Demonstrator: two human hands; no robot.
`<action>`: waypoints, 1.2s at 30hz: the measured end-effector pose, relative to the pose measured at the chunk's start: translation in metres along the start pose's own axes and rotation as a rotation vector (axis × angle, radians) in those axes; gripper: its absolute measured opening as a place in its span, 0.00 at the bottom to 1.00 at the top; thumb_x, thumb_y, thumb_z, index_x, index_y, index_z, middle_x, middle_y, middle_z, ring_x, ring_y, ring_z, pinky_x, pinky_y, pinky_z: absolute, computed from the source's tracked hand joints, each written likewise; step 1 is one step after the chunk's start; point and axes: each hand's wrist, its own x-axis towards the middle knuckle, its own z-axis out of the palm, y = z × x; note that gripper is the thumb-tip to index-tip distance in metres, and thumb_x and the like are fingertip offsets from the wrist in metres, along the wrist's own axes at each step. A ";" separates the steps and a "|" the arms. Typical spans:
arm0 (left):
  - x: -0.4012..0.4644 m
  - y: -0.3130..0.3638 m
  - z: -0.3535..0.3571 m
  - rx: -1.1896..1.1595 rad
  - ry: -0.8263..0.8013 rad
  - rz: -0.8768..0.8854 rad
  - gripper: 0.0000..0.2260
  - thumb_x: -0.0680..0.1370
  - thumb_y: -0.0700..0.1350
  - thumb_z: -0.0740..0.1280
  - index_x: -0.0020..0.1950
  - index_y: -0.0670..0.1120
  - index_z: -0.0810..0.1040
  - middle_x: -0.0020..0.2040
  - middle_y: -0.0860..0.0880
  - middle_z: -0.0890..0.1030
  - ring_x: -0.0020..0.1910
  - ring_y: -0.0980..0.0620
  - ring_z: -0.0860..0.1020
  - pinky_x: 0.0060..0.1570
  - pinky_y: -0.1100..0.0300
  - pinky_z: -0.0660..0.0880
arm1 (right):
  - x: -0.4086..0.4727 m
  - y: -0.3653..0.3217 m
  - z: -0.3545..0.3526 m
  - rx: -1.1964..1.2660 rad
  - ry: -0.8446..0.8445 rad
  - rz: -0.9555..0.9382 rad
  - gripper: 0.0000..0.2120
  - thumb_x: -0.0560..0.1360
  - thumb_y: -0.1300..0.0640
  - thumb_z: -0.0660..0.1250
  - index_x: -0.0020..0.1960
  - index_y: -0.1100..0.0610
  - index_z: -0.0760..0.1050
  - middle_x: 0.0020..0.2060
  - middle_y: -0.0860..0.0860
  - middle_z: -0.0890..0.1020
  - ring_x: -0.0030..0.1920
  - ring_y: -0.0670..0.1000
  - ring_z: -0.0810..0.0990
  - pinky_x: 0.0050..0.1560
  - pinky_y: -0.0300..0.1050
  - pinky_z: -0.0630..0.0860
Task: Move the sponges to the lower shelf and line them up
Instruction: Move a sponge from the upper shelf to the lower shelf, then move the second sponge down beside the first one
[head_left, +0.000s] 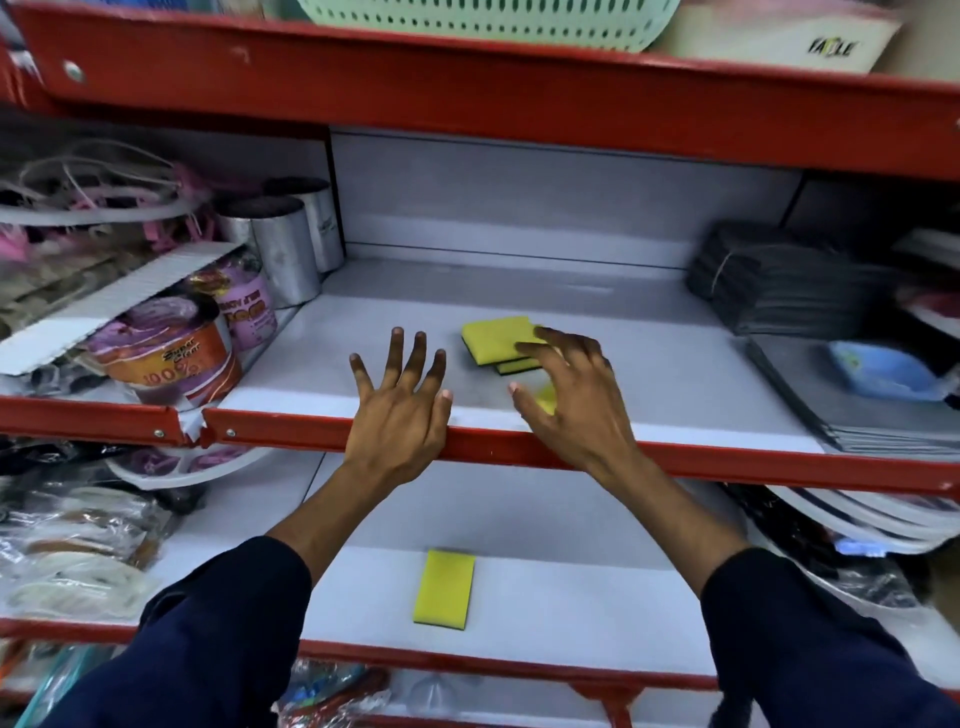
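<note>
A red metal shelving unit with pale grey shelf boards fills the view, and its middle shelf (597, 312), fronted by a red lip (727, 460), serves as the reference for everything else. On that shelf, far to the right, sits a stack of dark grey folded cloths (779, 283), and far to the left stand shiny metal cylinders (285, 254) with purple-and-orange labelled tubs (171, 358) in front of them. Two forearms in dark blue sleeves (218, 639) reach up from below across the red lip. The left hand (400, 410) lies palm down over the front edge of the middle shelf, its fingers (415, 358) spread wide and straight, holding nothing; whether the fingertips press the board cannot be told. The right hand (576, 405) is just to its right, fingers curled and parted in a loose claw, the tips reaching onto a small stack of yellow sponges with dark scouring undersides (496, 340) that lies near the middle of the shelf. A scrap of yellow (545, 397) shows beneath the right palm, apparently another sponge, though whether the hand grips it cannot be told. On the shelf below (571, 597), a single yellow rectangular sponge (444, 590) lies flat near the front, lengthwise front to back, between the two forearms and touching neither.
</note>
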 end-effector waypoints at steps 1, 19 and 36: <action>0.000 0.000 0.001 0.001 -0.005 0.001 0.28 0.82 0.55 0.42 0.80 0.48 0.57 0.82 0.46 0.51 0.81 0.44 0.39 0.74 0.26 0.45 | 0.005 0.005 -0.002 -0.036 -0.091 0.114 0.25 0.75 0.41 0.66 0.69 0.47 0.71 0.72 0.51 0.71 0.70 0.57 0.68 0.70 0.56 0.70; 0.001 0.000 0.000 0.011 -0.010 0.000 0.28 0.81 0.55 0.42 0.79 0.47 0.58 0.82 0.45 0.52 0.81 0.43 0.40 0.74 0.26 0.45 | 0.005 0.018 -0.031 -0.055 -0.207 0.022 0.29 0.67 0.34 0.68 0.67 0.38 0.71 0.72 0.48 0.70 0.68 0.55 0.70 0.66 0.54 0.72; 0.003 -0.001 0.004 0.017 -0.003 -0.018 0.28 0.81 0.55 0.42 0.80 0.49 0.57 0.82 0.46 0.52 0.82 0.44 0.40 0.75 0.28 0.43 | 0.013 0.032 -0.006 0.083 -0.497 0.108 0.29 0.66 0.31 0.71 0.64 0.39 0.76 0.68 0.42 0.75 0.68 0.54 0.71 0.70 0.55 0.70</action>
